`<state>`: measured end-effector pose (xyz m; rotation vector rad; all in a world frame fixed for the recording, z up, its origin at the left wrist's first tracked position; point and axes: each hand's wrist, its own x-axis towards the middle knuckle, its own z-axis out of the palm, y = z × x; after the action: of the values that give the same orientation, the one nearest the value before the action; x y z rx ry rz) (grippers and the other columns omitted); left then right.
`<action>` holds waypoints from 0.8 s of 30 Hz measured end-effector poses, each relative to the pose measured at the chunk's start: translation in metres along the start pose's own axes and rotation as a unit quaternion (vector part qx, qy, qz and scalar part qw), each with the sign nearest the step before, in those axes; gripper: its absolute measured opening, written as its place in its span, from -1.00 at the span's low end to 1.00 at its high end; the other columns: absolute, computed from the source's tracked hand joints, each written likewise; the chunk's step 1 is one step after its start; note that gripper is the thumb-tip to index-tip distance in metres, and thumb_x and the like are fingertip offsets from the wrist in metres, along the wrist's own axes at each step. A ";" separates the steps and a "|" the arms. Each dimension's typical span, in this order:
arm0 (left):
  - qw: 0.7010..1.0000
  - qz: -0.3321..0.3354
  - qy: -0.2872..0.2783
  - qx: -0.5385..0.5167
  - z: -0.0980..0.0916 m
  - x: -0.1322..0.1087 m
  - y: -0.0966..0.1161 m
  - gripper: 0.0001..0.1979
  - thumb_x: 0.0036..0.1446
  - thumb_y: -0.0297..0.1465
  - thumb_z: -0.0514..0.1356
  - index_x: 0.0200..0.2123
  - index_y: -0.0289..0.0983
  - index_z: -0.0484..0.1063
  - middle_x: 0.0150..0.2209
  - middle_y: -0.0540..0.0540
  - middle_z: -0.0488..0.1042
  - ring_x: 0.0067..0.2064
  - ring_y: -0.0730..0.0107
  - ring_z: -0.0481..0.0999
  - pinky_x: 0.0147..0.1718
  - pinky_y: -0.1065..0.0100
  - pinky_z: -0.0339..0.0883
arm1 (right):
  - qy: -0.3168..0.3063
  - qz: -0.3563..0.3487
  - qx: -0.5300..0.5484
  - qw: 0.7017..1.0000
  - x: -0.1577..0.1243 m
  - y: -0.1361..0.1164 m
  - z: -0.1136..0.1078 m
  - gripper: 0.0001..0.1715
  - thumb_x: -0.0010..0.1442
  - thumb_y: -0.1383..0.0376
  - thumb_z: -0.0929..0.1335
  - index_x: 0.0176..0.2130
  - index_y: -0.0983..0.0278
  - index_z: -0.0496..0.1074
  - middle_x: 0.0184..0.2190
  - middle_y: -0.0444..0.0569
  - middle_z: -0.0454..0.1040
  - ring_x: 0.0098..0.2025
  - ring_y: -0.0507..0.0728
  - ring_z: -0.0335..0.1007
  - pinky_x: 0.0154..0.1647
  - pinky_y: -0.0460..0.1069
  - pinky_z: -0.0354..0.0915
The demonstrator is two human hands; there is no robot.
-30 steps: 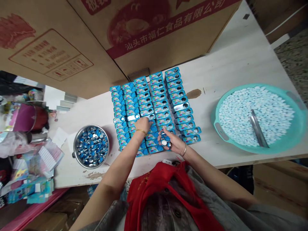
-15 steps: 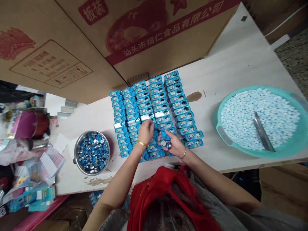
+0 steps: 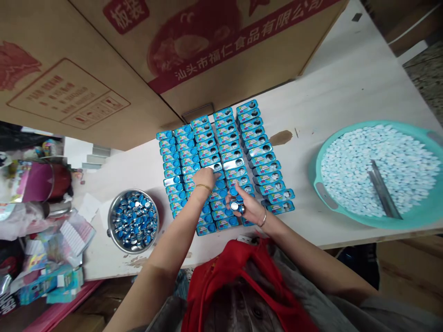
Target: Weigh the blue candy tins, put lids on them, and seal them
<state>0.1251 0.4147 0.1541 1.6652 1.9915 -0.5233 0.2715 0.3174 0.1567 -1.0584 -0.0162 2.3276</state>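
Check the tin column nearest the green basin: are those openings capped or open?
Open. Uncovered round holes show on the tins, with pale pieces visible in several.

Rectangular blue metal tins (image 3: 231, 155) look glossy, the round silvery metal bowl (image 3: 111, 213) polished, and the oval turquoise plastic basin (image 3: 417, 212) smooth.

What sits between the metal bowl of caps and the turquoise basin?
In the head view, columns of blue tins sit between the bowl and the basin, with the left hand and right hand over them. Nearer the basin, white tabletop shows.
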 end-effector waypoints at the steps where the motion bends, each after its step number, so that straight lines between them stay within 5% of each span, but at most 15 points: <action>1: 1.000 0.008 0.012 -0.007 0.001 -0.002 -0.002 -0.68 0.10 -0.13 0.20 -0.37 -0.29 0.49 -0.30 -0.27 0.50 -0.17 0.02 0.51 -0.27 0.23 0.29 | 0.002 0.002 -0.002 1.000 0.001 0.000 0.001 -0.50 0.17 -0.14 0.27 -0.39 0.24 0.27 -0.52 -0.08 0.45 -0.57 0.03 0.37 -0.84 -0.18 0.04; 4: 0.990 0.079 0.034 -0.110 0.006 -0.015 -0.009 -0.77 0.11 -0.21 0.20 -0.30 -0.27 0.48 -0.36 -0.16 0.48 -0.26 0.20 0.49 -0.29 0.31 0.29 | 0.018 0.007 -0.003 1.000 0.003 -0.001 0.003 -0.48 0.16 -0.15 0.26 -0.38 0.25 0.28 -0.55 -0.09 0.43 -0.60 0.02 0.35 -0.85 -0.18 0.04; 9: 0.898 0.286 -0.040 -0.331 0.017 -0.042 -0.011 -0.85 0.02 -0.37 0.25 -0.29 -0.26 0.45 -0.31 -0.03 0.44 -0.32 0.44 0.42 -0.29 0.42 0.30 | 0.044 0.008 -0.023 0.999 0.009 -0.006 0.008 -0.48 0.14 -0.16 0.29 -0.33 0.24 0.31 -0.60 -0.13 0.39 -0.67 0.00 0.30 -0.86 -0.18 0.03; 11: 0.898 0.259 -0.026 -0.354 0.018 -0.040 -0.009 -0.95 0.04 -0.43 0.19 -0.37 -0.28 0.42 -0.38 -0.01 0.42 -0.36 0.47 0.40 -0.31 0.44 0.28 | 0.048 0.013 -0.027 0.998 0.011 -0.009 0.011 -0.50 0.15 -0.14 0.29 -0.31 0.25 0.33 -0.60 -0.13 0.39 -0.67 0.00 0.30 -0.86 -0.18 0.02; 16: 0.963 0.058 0.091 -0.247 0.002 0.000 -0.005 -0.95 0.08 -0.43 0.15 -0.36 -0.27 0.41 -0.45 -0.03 0.44 -0.36 0.39 0.43 -0.36 0.42 0.24 | 0.027 -0.009 0.028 0.999 0.007 -0.017 0.010 -0.73 0.23 0.11 0.26 -0.25 0.27 0.34 -0.51 -0.08 0.45 -0.57 0.06 0.37 -0.79 -0.14 0.14; 19: 0.991 0.020 0.052 -0.122 -0.010 0.021 -0.003 -0.91 0.06 -0.34 0.21 -0.39 -0.25 0.43 -0.37 -0.10 0.51 -0.25 0.27 0.48 -0.32 0.37 0.25 | 0.005 -0.025 0.032 0.999 0.004 -0.017 0.004 -0.81 0.22 0.18 0.29 -0.21 0.25 0.34 -0.46 -0.10 0.46 -0.53 0.06 0.40 -0.79 -0.15 0.14; 24: 1.000 -0.011 -0.011 0.001 -0.019 0.032 0.003 -0.68 0.06 -0.10 0.21 -0.38 -0.25 0.49 -0.24 -0.24 0.53 -0.15 0.08 0.50 -0.29 0.29 0.29 | -0.004 -0.027 0.009 1.000 0.006 -0.018 0.002 -0.58 0.22 -0.04 0.27 -0.18 0.25 0.33 -0.43 -0.07 0.47 -0.59 0.04 0.36 -0.85 -0.16 0.07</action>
<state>0.1211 0.4513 0.1503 1.6342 1.9953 -0.5501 0.2760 0.3358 0.1582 -1.0284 -0.0273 2.2788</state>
